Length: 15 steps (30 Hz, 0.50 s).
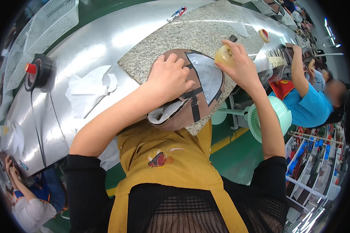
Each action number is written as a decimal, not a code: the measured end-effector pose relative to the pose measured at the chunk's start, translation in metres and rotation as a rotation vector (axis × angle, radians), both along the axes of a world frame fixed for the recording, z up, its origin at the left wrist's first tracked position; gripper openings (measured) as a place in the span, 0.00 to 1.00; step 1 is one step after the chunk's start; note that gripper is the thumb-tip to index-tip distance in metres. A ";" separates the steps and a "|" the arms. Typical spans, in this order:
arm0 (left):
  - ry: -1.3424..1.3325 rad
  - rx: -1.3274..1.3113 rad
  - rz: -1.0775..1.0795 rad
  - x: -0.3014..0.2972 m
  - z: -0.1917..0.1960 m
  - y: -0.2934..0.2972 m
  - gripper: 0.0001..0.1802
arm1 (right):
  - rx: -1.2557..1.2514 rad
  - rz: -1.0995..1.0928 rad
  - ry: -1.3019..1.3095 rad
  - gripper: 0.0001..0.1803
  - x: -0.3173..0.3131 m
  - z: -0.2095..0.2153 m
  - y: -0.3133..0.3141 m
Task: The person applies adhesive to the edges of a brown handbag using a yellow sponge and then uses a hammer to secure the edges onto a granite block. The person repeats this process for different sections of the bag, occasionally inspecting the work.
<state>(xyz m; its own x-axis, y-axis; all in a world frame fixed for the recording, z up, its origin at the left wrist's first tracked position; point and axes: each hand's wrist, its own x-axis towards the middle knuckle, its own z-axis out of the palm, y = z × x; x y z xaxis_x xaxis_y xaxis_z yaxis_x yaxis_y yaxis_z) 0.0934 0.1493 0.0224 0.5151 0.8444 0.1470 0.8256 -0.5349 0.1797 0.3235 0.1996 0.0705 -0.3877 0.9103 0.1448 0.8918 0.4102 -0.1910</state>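
A brown bag piece [179,120] with black strips and a pale, shiny half-round panel [207,75] lies on a speckled stone slab [144,48]. My left hand [169,75] presses on the brown material, fingers spread and slightly bent. White lining shows through an opening at its near side. To the right, my right hand [239,64] grips a translucent yellowish rounded container [224,56] over the panel's upper right edge. A small dark knob [233,38] sticks out beside those fingers; what it belongs to is unclear.
White cut pieces [89,89] and a black tape roll [39,72] lie on the metal table at left. A cutter [177,13] and a tape ring [264,35] are farther off. A green fan [274,116] stands right, near a person in blue [313,103].
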 end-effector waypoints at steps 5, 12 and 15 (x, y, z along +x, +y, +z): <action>0.035 -0.007 -0.005 0.000 0.000 0.001 0.23 | -0.297 -0.011 0.070 0.34 0.009 0.022 -0.048; 0.034 0.012 -0.019 0.000 -0.002 0.003 0.22 | 0.109 0.150 0.277 0.35 -0.015 -0.002 -0.004; 0.022 0.024 -0.013 0.001 -0.002 0.002 0.22 | 0.058 0.158 0.132 0.35 -0.021 -0.012 0.009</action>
<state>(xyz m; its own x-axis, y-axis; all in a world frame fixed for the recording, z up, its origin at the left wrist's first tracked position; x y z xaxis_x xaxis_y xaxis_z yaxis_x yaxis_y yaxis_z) 0.0947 0.1511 0.0205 0.5296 0.8339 0.1555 0.8220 -0.5497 0.1484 0.3022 0.2091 0.0586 -0.4994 0.8284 0.2537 0.7842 0.5567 -0.2740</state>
